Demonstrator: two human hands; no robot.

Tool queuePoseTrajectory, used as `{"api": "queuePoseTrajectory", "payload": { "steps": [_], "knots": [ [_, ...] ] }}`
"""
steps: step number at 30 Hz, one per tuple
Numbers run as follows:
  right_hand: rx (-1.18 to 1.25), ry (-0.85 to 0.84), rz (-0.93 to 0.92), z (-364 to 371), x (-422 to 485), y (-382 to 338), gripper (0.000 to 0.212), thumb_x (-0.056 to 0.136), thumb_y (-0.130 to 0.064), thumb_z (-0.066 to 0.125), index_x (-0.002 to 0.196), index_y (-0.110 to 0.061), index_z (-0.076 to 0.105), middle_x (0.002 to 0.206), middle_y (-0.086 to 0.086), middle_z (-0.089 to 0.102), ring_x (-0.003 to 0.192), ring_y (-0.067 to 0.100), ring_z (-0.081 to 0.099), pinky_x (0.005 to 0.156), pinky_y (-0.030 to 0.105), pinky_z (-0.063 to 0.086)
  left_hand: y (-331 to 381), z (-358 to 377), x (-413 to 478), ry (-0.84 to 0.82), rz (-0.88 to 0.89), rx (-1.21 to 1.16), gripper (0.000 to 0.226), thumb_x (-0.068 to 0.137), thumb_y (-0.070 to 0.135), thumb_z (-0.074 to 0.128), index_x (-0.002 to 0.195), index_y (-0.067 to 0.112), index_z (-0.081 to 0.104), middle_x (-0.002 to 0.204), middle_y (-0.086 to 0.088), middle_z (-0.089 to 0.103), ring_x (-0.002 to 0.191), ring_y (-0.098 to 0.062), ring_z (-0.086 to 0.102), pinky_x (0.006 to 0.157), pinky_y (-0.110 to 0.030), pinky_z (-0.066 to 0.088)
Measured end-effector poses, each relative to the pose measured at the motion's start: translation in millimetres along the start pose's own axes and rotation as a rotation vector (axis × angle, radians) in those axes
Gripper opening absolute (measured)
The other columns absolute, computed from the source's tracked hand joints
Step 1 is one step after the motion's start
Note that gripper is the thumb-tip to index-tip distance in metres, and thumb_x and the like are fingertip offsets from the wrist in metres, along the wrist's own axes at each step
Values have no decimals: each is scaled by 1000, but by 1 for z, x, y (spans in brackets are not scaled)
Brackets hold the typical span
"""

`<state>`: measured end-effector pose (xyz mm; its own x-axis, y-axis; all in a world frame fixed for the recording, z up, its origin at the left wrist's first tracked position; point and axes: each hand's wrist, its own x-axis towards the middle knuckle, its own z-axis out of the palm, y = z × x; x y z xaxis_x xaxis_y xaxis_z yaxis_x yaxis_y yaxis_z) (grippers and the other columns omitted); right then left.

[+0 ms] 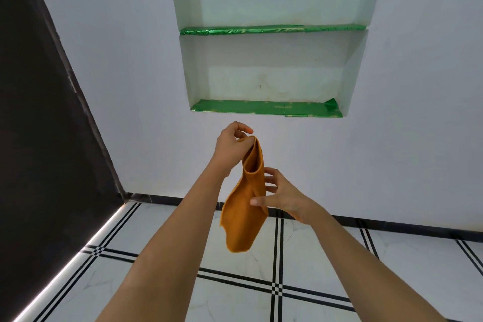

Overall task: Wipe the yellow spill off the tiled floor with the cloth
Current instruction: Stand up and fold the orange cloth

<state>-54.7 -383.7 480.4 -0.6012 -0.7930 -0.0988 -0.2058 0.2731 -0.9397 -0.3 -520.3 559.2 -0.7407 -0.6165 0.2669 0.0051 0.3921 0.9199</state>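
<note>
Fingers (247, 142) of the left hand (232, 146) pinch the top edge of the orange cloth (244, 206), thumb and fingertips pressed together on the fabric, so the cloth hangs down from that grip in a loose, half-rolled fold. Just below the pinch the cloth forms an open tube, then widens into a flat flap whose lower corner dangles above the tiled floor (313, 256), well clear of it.

To the right of the cloth, the right hand (285, 197) is held with its fingers spread and slightly curled. Its thumb lies against the front of the cloth around the middle, and the other fingertips sit at the cloth's right edge; whether they actually grip it cannot be told.

Both bare forearms reach up toward the cloth from the bottom of the view.

Behind the cloth stands a white wall with a recessed niche (269, 68) above it, divided into two shelves lined with shiny green paper (264, 108). A black skirting strip (392, 225) runs along the wall's foot behind the cloth's lower half. Left of the cloth, a dark panel (39, 112) fills the side of the view. Under the cloth, the floor is white marble-look tile crossed by paired black lines. No yellow spill shows on the visible tiles.
</note>
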Motion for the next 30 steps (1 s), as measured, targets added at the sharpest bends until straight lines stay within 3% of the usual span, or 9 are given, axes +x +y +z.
{"api": "queuePoseTrajectory", "payload": {
  "steps": [3, 6, 12, 15, 19, 22, 26, 28, 30],
  "knots": [
    [-64, 160, -43, 13, 3, -4, 79, 74, -33, 76, 138, -24, 30, 128, -5, 44, 117, 21, 49, 87, 34, 46, -1, 1, 2, 35, -12, 19, 14, 85, 13, 60, 98, 17, 56, 83, 3, 53, 75, -10, 53, 58, -18, 43],
    [8, 301, -115, 11, 5, -9, 42, 88, -34, 59, 125, -16, 48, 117, 1, 57, 110, 24, 57, 83, 28, 46, -2, -1, 4, 41, -20, 36, 13, 86, 14, 60, 98, 17, 56, 81, 3, 53, 73, -8, 51, 57, -18, 43],
    [432, 187, -26, -28, 0, -39, 37, 86, -41, 57, 110, -14, 57, 113, 11, 64, 103, 28, 62, 88, 46, 52, 8, -28, 19, 71, -121, -260, 23, 84, 18, 68, 105, 14, 59, 94, -5, 62, 88, -22, 60, 70, -29, 52],
    [600, 182, 50, -47, 9, -55, 43, 89, -47, 51, 119, -16, 55, 113, 12, 64, 103, 32, 62, 86, 50, 53, 5, -32, 18, -175, -395, -582, 45, 89, 50, 51, 96, 7, 61, 80, -9, 69, 76, -22, 68, 68, -33, 55],
    [555, 255, 268, -45, 13, -32, 39, 93, -38, 52, 119, -9, 55, 109, 17, 65, 98, 34, 63, 82, 49, 53, -61, -12, -12, -508, -688, -646, 97, 70, 83, 38, 120, 2, 56, 118, -20, 64, 109, -36, 60, 97, -49, 46],
    [562, 338, 407, -45, 12, -17, 39, 93, -31, 53, 124, -6, 52, 113, 19, 63, 97, 33, 62, 77, 47, 53, -83, 3, -32, -534, -700, -704, 92, 68, 72, 60, 130, 5, 49, 125, -18, 60, 110, -36, 60, 90, -49, 50],
    [682, 246, 262, -60, 16, -27, 43, 88, -39, 56, 120, -10, 52, 114, 17, 61, 101, 33, 61, 79, 47, 52, -80, 4, -15, -434, -486, -659, 75, 70, 30, 77, 134, 7, 45, 124, -17, 60, 107, -33, 61, 83, -43, 53],
    [480, 78, 247, -59, 11, -25, 57, 81, -51, 58, 123, -15, 47, 121, 10, 57, 112, 32, 55, 93, 48, 47, -87, 5, -12, -371, -540, -705, 68, 73, 37, 74, 130, 9, 49, 120, -17, 63, 106, -34, 62, 85, -48, 52],
    [195, -24, 307, -49, 4, -10, 57, 79, -45, 65, 123, -13, 49, 125, 6, 56, 113, 28, 54, 96, 44, 44, -102, 10, -21, -357, -652, -726, 58, 79, 45, 64, 125, 12, 52, 118, -18, 64, 107, -36, 61, 88, -53, 49]
  ]
}}
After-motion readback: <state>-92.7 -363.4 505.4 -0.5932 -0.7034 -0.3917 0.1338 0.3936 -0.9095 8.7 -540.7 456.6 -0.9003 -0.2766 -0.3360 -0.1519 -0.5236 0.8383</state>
